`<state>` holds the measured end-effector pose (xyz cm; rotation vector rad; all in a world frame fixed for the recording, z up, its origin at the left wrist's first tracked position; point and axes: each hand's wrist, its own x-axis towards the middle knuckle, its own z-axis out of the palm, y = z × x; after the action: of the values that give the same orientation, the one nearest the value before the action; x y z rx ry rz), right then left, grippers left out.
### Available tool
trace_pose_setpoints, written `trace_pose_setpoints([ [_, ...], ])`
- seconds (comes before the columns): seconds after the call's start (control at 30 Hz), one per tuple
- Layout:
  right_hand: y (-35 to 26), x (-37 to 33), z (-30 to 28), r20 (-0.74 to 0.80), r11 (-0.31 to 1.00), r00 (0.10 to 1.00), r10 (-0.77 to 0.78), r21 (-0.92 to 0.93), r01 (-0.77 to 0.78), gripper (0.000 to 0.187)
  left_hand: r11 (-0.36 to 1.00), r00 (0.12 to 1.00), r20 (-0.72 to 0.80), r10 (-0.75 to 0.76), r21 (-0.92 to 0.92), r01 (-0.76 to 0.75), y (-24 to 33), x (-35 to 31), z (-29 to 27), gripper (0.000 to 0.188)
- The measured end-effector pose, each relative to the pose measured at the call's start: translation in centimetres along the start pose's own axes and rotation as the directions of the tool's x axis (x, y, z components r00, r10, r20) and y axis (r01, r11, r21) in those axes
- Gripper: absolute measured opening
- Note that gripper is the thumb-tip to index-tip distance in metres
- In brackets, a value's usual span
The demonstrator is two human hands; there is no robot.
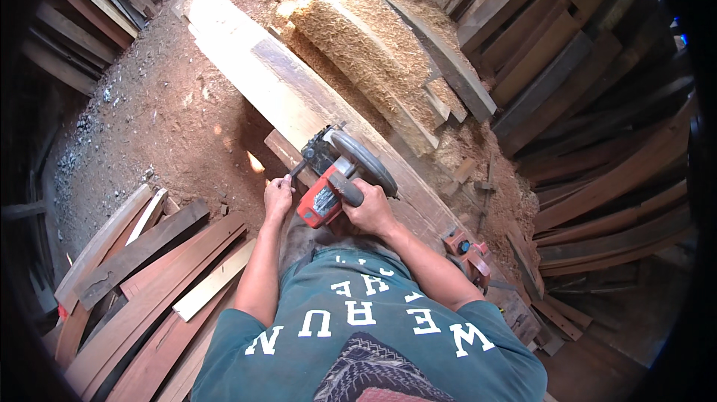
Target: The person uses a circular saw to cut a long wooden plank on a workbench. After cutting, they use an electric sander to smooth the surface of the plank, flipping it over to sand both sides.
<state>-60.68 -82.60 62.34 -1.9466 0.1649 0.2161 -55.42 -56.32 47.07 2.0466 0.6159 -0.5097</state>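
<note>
Gripped the red circular saw (321, 202) by its handle (346, 189) in right hand (372, 209), pinched its side rod (299, 168) in left hand (278, 196), atop the long plank (291, 96); seemed mid-pass, likely with some length left.

Place: woodworking shop, rough, with an earthen floor (175, 118). Evidence: a long plank (291, 88) runs from near right to far left, a power saw (321, 199) over its middle part; pale sawdust (336, 21) heaps at the far side, right of the plank; loose boards (160, 294) pile up near left; dark timber stacks (620, 214) fill the right; more lumber (93, 2) shows far left.
</note>
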Motion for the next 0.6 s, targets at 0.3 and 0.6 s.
trace_pose_setpoints([
  [0.3,-0.7,1.9,0.8,0.013,0.999,1.000,0.000,-0.039,0.001,0.023,0.999,0.999,-0.026,-0.026,-0.024,0.026,-0.2,1.9,-0.6,0.047],
  [0.6,-0.5,3.6,1.8,-0.002,0.999,1.000,-0.025,-0.027,0.025,0.025,0.999,0.998,-0.045,-0.033,0.002,0.034,0.3,3.8,-1.2,0.046],
])
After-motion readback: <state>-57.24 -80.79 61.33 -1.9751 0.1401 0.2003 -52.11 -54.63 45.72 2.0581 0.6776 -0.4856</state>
